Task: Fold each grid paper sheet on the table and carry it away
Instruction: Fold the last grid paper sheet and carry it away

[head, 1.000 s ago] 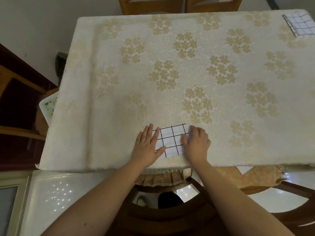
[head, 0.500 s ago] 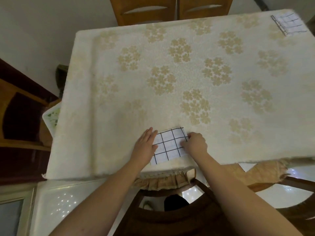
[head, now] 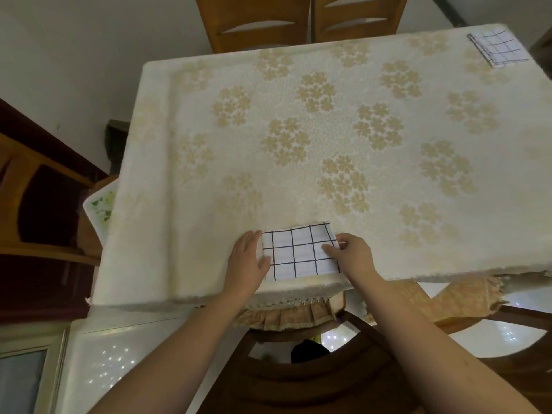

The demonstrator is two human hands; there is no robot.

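Folding a grid paper sheet at the near edge of the surface

The left hand [head: 249,258] lies flat, fingers straight, pressing the left edge of the grid paper sheet [head: 298,252]; the right hand [head: 351,252] pinches its right edge with thumb on top; the sheet looks part-folded, lying near the front edge of the cloth-covered surface [head: 268,121], not yet lifted; well apart, at the far right corner, a folded grid paper stack [head: 497,47] rests; so some sheets appear finished, this one still to carry.

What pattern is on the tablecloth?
Cream tablecloth with tan clover-like flower clusters, seen clearly in the head view.
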